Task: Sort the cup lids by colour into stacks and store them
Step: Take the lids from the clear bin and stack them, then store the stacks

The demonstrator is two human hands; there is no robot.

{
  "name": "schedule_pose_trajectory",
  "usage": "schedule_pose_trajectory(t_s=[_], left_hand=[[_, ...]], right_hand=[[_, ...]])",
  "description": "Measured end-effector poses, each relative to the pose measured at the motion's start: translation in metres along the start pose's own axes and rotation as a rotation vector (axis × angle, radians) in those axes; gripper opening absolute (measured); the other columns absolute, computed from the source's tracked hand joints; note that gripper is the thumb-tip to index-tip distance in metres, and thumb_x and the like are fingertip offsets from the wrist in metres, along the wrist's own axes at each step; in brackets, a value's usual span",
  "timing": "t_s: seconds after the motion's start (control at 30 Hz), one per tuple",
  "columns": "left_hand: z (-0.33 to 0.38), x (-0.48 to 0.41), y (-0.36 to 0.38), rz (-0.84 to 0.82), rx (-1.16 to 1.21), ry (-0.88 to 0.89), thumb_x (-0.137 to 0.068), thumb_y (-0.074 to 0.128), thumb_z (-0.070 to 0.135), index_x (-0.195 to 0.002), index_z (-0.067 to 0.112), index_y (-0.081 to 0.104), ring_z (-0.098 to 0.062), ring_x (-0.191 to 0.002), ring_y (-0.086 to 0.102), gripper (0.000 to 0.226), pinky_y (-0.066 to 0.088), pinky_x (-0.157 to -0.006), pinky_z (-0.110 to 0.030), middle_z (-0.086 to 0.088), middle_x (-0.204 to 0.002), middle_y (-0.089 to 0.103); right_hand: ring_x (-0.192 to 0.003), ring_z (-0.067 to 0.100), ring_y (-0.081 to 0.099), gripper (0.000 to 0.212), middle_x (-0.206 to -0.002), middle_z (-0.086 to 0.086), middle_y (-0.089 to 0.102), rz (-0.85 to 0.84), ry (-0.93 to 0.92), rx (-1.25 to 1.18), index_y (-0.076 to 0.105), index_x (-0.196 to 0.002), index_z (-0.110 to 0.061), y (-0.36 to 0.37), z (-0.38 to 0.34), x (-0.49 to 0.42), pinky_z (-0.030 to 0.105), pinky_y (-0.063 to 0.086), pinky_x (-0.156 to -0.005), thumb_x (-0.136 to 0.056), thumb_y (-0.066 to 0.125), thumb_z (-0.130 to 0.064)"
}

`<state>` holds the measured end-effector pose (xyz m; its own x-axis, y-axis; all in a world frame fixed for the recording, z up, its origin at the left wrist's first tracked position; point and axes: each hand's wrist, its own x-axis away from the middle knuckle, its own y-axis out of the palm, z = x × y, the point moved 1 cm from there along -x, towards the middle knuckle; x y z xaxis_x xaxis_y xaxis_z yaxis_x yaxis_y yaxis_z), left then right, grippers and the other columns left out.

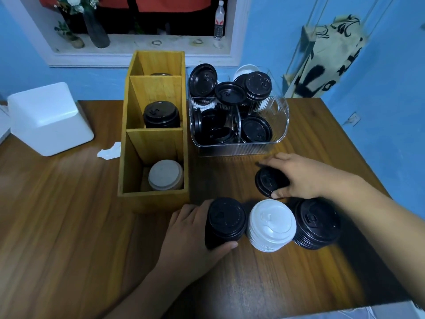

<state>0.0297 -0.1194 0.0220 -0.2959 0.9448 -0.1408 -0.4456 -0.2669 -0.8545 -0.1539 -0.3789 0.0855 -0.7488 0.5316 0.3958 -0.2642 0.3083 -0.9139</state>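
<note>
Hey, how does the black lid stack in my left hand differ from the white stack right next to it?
Colour: the black stack is dark, the white stack is white. Hold: the left hand grips the black stack; no hand holds the white stack. Height: the black stack looks taller than the white stack. Both stand on the table, lids top up.

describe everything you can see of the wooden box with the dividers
An open-topped box of light yellowish wood, standing upright on the brown table, left of the clear bin. Two wooden dividers split it into three compartments: the nearest holds a white lid stack, the middle a black lid stack, the farthest shows only a dark lid's edge. The left hand lies close to its near right corner.
</note>
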Motion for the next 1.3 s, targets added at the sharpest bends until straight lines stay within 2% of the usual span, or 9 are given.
schedule_pose_trajectory(t_s=[0.13, 0.27, 0.37, 0.47, 0.63, 0.83, 1.07, 1.17, 1.3], left_hand=[[0.0, 0.0, 0.001, -0.004, -0.006, -0.011, -0.069, 0.059, 0.087, -0.141, 0.032, 0.042, -0.005, -0.117, 0.05, 0.093, 0.04, -0.099, -0.03, 0.018, -0.13, 0.059], [-0.002, 0.0, 0.001, -0.009, -0.004, -0.012, -0.069, 0.06, 0.087, -0.141, 0.034, 0.04, -0.004, -0.116, 0.046, 0.092, 0.039, -0.098, -0.028, 0.018, -0.13, 0.058], [-0.002, 0.0, 0.001, -0.001, -0.006, -0.009, -0.069, 0.061, 0.086, -0.142, 0.032, 0.041, -0.005, -0.116, 0.047, 0.093, 0.039, -0.097, -0.028, 0.016, -0.129, 0.06], [-0.001, -0.001, 0.002, -0.01, -0.023, -0.011, -0.07, 0.058, 0.087, -0.143, 0.031, 0.041, -0.008, -0.115, 0.048, 0.094, 0.042, -0.096, -0.032, 0.015, -0.128, 0.06], [0.0, 0.0, 0.001, -0.015, -0.008, 0.0, -0.073, 0.052, 0.088, -0.143, 0.029, 0.044, -0.011, -0.114, 0.05, 0.092, 0.046, -0.095, -0.036, 0.013, -0.128, 0.06], [0.002, -0.001, 0.0, -0.016, -0.014, 0.007, -0.074, 0.052, 0.087, -0.144, 0.028, 0.043, -0.01, -0.114, 0.05, 0.092, 0.045, -0.093, -0.034, 0.012, -0.129, 0.06], [0.0, 0.0, 0.002, -0.02, -0.026, 0.003, -0.072, 0.058, 0.085, -0.144, 0.028, 0.042, -0.009, -0.115, 0.047, 0.093, 0.039, -0.093, -0.029, 0.012, -0.131, 0.058], [0.001, 0.0, 0.002, -0.016, -0.027, 0.003, -0.072, 0.058, 0.085, -0.144, 0.028, 0.042, -0.011, -0.116, 0.047, 0.094, 0.04, -0.095, -0.031, 0.01, -0.131, 0.059], [0.002, 0.001, 0.002, -0.011, -0.032, -0.001, -0.073, 0.057, 0.086, -0.145, 0.028, 0.04, -0.011, -0.117, 0.047, 0.094, 0.04, -0.098, -0.031, 0.009, -0.134, 0.058]], right_hand=[[-0.123, 0.02, 0.054, 0.077, -0.134, -0.004, 0.055, 0.081, -0.06, -0.058, 0.048, -0.148, -0.028, 0.001, 0.003, -0.002, 0.038, 0.047, -0.104, -0.08, 0.08, -0.047], [-0.103, 0.003, 0.056, 0.072, -0.125, -0.01, 0.056, 0.264, -0.065, -0.211, 0.053, -0.142, -0.033, -0.024, 0.01, 0.031, 0.017, 0.044, -0.09, -0.077, 0.082, -0.048], [-0.116, 0.005, 0.056, 0.07, -0.131, -0.019, 0.053, 0.351, -0.053, -0.324, 0.055, -0.138, -0.04, -0.03, 0.014, 0.079, 0.025, 0.05, -0.096, -0.073, 0.078, -0.056], [-0.124, 0.003, 0.053, 0.07, -0.134, -0.028, 0.05, 0.294, -0.065, -0.361, 0.054, -0.137, -0.047, -0.017, 0.013, 0.123, 0.026, 0.05, -0.098, -0.072, 0.074, -0.064], [-0.129, -0.001, 0.042, 0.074, -0.134, -0.036, 0.04, 0.226, -0.063, -0.257, 0.045, -0.141, -0.056, 0.021, 0.014, 0.141, 0.028, 0.043, -0.108, -0.075, 0.079, -0.056], [-0.123, 0.0, 0.035, 0.075, -0.135, -0.032, 0.031, 0.194, -0.024, -0.204, 0.036, -0.146, -0.058, 0.033, 0.01, 0.137, 0.029, 0.039, -0.108, -0.083, 0.077, -0.05], [-0.126, 0.002, 0.028, 0.072, -0.142, -0.026, 0.029, 0.13, 0.01, -0.227, 0.029, -0.149, -0.057, 0.031, 0.003, 0.132, 0.03, 0.033, -0.114, -0.089, 0.069, -0.048], [-0.134, 0.003, 0.024, 0.072, -0.149, -0.025, 0.026, 0.147, 0.01, -0.213, 0.024, -0.152, -0.055, 0.035, 0.001, 0.132, 0.036, 0.032, -0.118, -0.093, 0.063, -0.048], [-0.152, 0.005, 0.007, 0.072, -0.163, -0.024, 0.005, 0.227, -0.025, -0.351, 0.009, -0.156, -0.054, 0.065, -0.008, 0.139, 0.042, 0.028, -0.122, -0.095, 0.047, -0.055]])
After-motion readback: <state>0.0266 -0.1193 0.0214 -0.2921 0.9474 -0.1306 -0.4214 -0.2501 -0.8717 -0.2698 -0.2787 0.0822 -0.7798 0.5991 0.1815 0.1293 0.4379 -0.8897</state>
